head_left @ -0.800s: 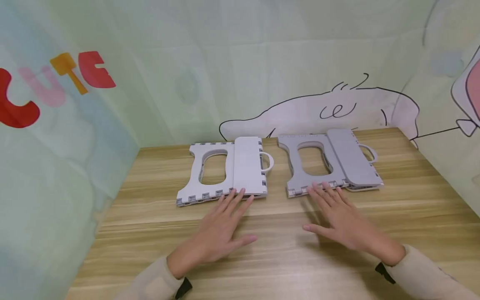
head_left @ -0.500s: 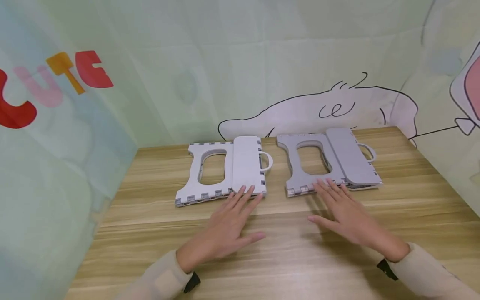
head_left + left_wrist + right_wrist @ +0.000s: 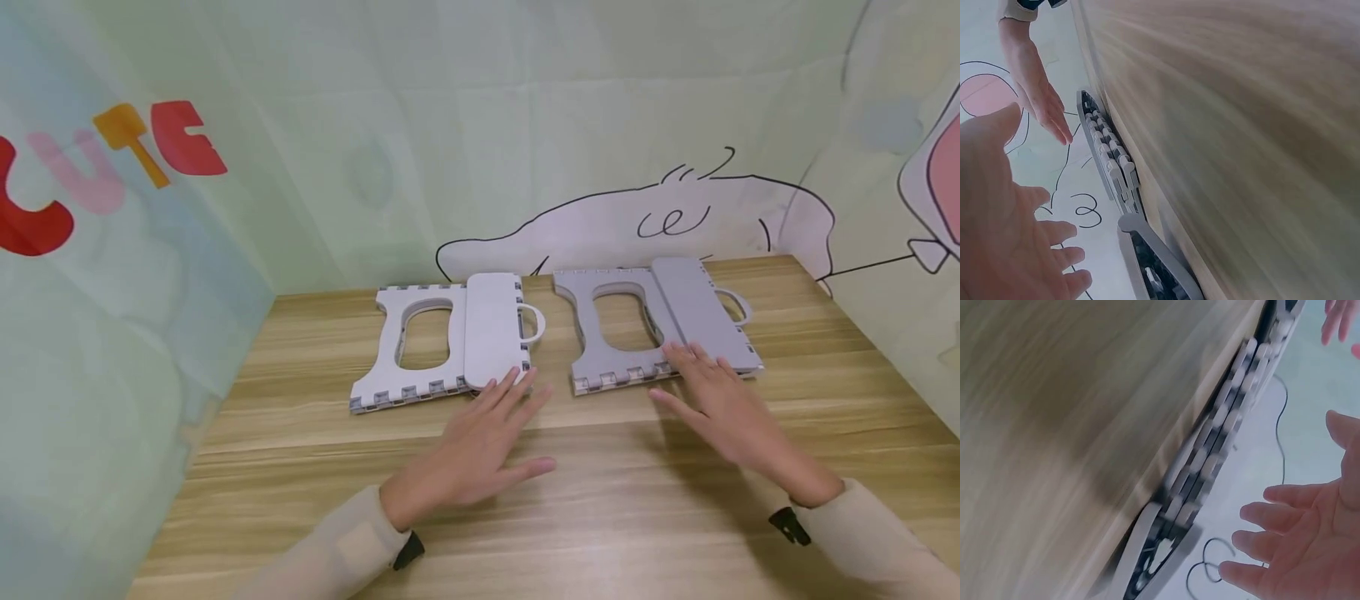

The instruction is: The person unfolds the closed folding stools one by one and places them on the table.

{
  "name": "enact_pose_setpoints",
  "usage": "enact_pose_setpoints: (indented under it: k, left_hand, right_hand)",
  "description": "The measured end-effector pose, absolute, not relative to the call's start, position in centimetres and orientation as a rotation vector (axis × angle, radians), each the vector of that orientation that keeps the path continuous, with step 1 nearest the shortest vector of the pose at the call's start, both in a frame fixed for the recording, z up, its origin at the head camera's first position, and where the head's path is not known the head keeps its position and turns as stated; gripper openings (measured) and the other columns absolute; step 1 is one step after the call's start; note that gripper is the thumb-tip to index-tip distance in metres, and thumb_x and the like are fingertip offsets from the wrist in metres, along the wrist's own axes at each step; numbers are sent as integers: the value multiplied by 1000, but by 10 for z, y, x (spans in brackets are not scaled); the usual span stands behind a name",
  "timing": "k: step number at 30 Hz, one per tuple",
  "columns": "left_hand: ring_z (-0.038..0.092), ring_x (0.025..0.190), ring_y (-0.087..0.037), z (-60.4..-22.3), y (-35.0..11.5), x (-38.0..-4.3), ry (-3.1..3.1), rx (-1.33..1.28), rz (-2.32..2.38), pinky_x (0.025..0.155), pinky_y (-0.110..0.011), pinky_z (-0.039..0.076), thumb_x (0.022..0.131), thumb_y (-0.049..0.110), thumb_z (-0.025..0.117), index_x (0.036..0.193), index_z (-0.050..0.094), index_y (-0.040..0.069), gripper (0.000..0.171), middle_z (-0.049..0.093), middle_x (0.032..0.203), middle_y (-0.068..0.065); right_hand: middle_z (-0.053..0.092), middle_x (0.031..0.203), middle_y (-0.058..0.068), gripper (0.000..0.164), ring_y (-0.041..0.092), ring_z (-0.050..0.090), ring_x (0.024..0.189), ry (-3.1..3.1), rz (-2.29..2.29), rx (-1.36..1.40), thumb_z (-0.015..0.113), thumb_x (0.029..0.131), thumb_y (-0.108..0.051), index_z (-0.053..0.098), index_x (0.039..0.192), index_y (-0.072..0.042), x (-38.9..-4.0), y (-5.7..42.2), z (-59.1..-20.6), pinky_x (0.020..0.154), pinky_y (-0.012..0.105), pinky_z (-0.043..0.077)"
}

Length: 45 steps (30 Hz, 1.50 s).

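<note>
Two folded plastic step stools lie flat side by side on the wooden table. On the left is the white folding stool (image 3: pixel 495 329), with an oval opening and a loop handle on its right side. The grey folding stool (image 3: pixel 690 308) is on the right, of the same shape. My left hand (image 3: pixel 476 454), fingers straight and spread, is over the front right corner of the white one. Fingertips of my right hand (image 3: pixel 731 412) overlap the grey stool's front edge, also extended. In the wrist views both palms hold nothing and appear raised off the table.
The wood-grain table (image 3: pixel 555 533) ends at the back against a printed cloth backdrop (image 3: pixel 465 167) with cartoon drawings. Another printed cloth (image 3: pixel 112 333) with coloured letters hangs along the left side.
Both hands have shifted to the right, the left across the white stool's front corner and the right along the grey stool's front edge. The stools have stayed in place.
</note>
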<state>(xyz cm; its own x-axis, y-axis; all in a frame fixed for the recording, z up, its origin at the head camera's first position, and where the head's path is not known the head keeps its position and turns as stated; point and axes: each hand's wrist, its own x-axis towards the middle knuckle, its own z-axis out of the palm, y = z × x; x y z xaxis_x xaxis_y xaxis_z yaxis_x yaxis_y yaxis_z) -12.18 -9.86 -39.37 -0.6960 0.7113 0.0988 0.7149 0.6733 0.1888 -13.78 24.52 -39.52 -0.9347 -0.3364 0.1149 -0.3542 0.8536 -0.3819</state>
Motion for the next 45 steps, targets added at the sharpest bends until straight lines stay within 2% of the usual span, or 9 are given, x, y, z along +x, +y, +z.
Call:
enact_pose_setpoints:
  k: [3,8,11,17,21,33,41,45]
  left_hand:
    - [3,152,-31,-395,-93,-124,-2861,-1232,-333,122,-44,8,100,67,34,162,9,21,81,-4,165,-6]
    - [-2,151,-26,-398,-84,-128,-2850,-1263,-306,122,-43,9,99,69,30,161,1,26,80,-6,165,-6]
    - [-5,151,-25,-398,-77,-131,-2824,-1291,-298,123,-44,10,100,68,30,161,0,24,81,-5,165,-7]
    - [-4,151,-26,-395,-64,-138,-2821,-1309,-272,123,-44,11,100,68,31,162,10,18,83,-3,166,-9]
    - [-3,151,-27,-396,-57,-143,-2835,-1308,-244,123,-44,10,99,69,29,162,11,17,83,-3,165,-10]
    - [0,151,-29,-404,-45,-155,-2823,-1350,-233,122,-48,14,101,66,31,162,10,14,82,3,166,-14]
    - [-2,151,-28,-404,-29,-164,-2831,-1389,-249,122,-43,12,102,64,32,161,10,13,82,6,165,-16]
    - [1,152,-29,-404,-18,-169,-2848,-1393,-242,122,-43,13,102,63,34,162,8,14,82,5,166,-15]
  right_hand:
    - [28,156,28,75,49,19,144,-2975,685,525,51,103,-46,29,154,5,-141,252,-395,117,64,14]
    - [27,154,33,73,52,19,143,-2976,724,476,47,105,-44,29,152,9,-150,264,-396,116,65,14]
    - [26,154,34,73,53,18,143,-2984,743,438,44,106,-44,27,152,10,-155,270,-395,116,65,13]
    - [22,156,33,74,52,14,144,-3007,803,354,41,107,-46,25,153,9,-164,280,-391,112,71,15]
    - [21,156,33,74,52,14,144,-3014,832,323,39,107,-46,23,153,10,-171,286,-390,111,71,15]
    - [23,152,40,70,59,22,137,-2977,901,252,34,109,-42,22,152,12,-191,309,-393,108,72,21]
    - [34,140,46,62,64,33,127,-2915,888,206,34,110,-35,32,146,15,-203,322,-397,101,74,29]
    - [38,135,48,61,65,38,122,-2907,882,157,34,110,-34,33,145,16,-209,329,-401,97,74,33]
